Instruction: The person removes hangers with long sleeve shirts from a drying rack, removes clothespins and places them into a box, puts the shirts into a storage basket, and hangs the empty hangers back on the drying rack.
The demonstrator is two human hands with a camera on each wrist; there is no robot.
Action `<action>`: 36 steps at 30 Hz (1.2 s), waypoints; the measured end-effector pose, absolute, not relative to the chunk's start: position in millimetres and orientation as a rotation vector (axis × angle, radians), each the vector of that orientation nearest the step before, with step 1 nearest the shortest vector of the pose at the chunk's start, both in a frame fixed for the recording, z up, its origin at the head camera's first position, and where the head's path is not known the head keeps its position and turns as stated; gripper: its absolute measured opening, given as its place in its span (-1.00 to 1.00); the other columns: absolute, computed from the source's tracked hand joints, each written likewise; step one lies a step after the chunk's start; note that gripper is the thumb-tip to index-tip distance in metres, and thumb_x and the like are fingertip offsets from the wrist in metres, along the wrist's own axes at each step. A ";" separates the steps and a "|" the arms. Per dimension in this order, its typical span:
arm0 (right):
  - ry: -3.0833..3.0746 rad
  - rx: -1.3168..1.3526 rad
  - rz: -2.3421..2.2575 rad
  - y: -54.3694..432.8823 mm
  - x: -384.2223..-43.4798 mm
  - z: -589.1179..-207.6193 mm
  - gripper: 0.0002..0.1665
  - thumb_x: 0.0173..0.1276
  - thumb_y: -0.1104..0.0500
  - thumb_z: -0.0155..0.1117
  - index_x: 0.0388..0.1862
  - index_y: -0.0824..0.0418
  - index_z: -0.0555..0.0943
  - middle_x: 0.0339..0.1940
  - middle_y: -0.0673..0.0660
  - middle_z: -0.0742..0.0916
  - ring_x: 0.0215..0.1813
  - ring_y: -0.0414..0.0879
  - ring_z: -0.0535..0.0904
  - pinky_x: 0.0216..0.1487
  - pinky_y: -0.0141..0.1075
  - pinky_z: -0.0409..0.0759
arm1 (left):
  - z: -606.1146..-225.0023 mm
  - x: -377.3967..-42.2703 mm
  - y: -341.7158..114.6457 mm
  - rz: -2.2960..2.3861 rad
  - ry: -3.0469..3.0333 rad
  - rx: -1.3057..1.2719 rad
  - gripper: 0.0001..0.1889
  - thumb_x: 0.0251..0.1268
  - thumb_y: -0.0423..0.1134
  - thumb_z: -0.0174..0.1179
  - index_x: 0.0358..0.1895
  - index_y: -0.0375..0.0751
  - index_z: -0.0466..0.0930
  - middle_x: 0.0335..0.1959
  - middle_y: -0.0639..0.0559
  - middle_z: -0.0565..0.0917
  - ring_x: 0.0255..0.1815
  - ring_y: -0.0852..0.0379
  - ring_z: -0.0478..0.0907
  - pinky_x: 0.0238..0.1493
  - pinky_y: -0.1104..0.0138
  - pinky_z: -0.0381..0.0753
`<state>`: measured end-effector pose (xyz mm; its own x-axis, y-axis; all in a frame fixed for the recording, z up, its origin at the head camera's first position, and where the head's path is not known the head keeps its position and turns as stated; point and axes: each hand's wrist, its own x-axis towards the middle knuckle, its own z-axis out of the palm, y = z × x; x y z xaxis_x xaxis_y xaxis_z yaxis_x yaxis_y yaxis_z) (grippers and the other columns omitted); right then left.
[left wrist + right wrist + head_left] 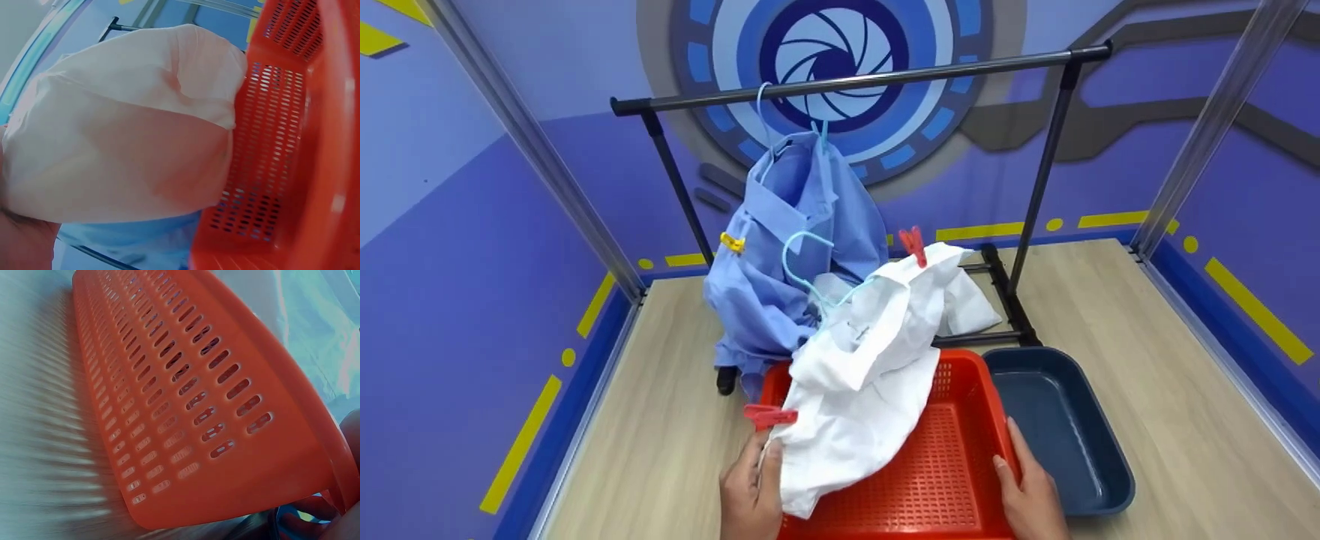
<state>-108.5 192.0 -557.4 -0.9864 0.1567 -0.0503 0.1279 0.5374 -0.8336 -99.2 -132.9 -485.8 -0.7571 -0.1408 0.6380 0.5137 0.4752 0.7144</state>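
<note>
Both of your hands hold something: your left hand [752,487] pinches the edge of the white cloth garment [855,412], right by a red plastic clip [771,416], and the garment tilts over the red plastic basket [930,480] with little holes, along with a thin, pale blue hanger [785,259]. Your right hand [1033,495] grips the basket's right rim, near the dark blue tub [1057,420]. Behind them, a blue cloth shirt [761,289] hangs from the black metal rack [960,70].

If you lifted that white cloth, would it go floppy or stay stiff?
Probably floppy: the white cloth droops in loose folds over the red basket. It's likely light, since it looks thin. Its blue hanger might stiffen it.
</note>
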 end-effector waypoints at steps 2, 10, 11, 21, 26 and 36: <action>-2.731 -0.251 1.479 191.9 -108.4 -557.8 -0.26 0.48 0.29 0.00 0.57 0.15 0.01 0.44 0.44 0.31 0.33 0.32 0.40 0.26 0.16 0.41 | -492.6 -96.3 -136.4 -1.326 -2.047 -0.317 -0.71 0.19 -0.66 0.09 -0.08 -0.34 0.60 -0.38 -0.10 0.73 -0.47 0.39 0.56 -0.49 0.52 0.55; -2.732 -0.263 1.477 192.5 -108.5 -556.4 -0.25 0.48 0.28 0.00 0.57 0.13 0.00 0.47 0.42 0.28 0.36 0.33 0.36 0.31 0.18 0.36 | -514.7 -76.7 -143.2 -1.285 -2.115 -0.123 -0.77 0.14 -0.63 0.14 -0.23 -0.27 0.65 -0.56 0.01 0.70 -0.61 0.52 0.43 -0.61 0.54 0.45; -2.731 -0.265 1.476 192.5 -108.7 -556.1 -0.25 0.48 0.28 0.00 0.57 0.13 0.00 0.47 0.42 0.28 0.36 0.33 0.35 0.31 0.18 0.35 | -515.0 -73.2 -143.0 -1.285 -2.147 -0.071 -0.79 0.16 -0.60 0.15 -0.24 -0.27 0.66 -0.57 0.03 0.70 -0.61 0.52 0.42 -0.60 0.54 0.45; -2.735 -0.274 1.447 191.2 -108.6 -555.2 -0.26 0.49 0.26 0.00 0.57 0.13 0.01 0.43 0.45 0.32 0.33 0.34 0.39 0.28 0.17 0.38 | -504.3 -49.5 -155.1 -1.273 -2.587 0.124 -0.81 0.40 -0.30 0.07 -0.05 -0.24 0.62 -0.40 -0.04 0.75 -0.51 0.43 0.46 -0.48 0.42 0.51; -2.753 -0.281 1.448 191.3 -108.3 -556.5 -0.26 0.50 0.23 -0.01 0.57 0.11 0.00 0.43 0.46 0.33 0.31 0.33 0.42 0.25 0.17 0.41 | -509.4 -51.0 -156.2 -1.252 -2.576 0.108 -0.82 0.37 -0.33 0.09 -0.08 -0.25 0.63 -0.35 -0.06 0.76 -0.48 0.44 0.48 -0.45 0.43 0.54; -2.841 -0.355 1.557 200.8 -119.7 -535.4 -0.19 0.45 0.12 0.14 0.56 0.15 0.03 0.47 0.38 0.30 0.34 0.29 0.40 0.17 0.11 0.53 | -528.3 -57.2 -150.5 -1.202 -2.437 0.022 -0.85 0.24 -0.43 0.18 -0.17 -0.28 0.67 -0.46 0.01 0.74 -0.52 0.47 0.42 -0.47 0.56 0.46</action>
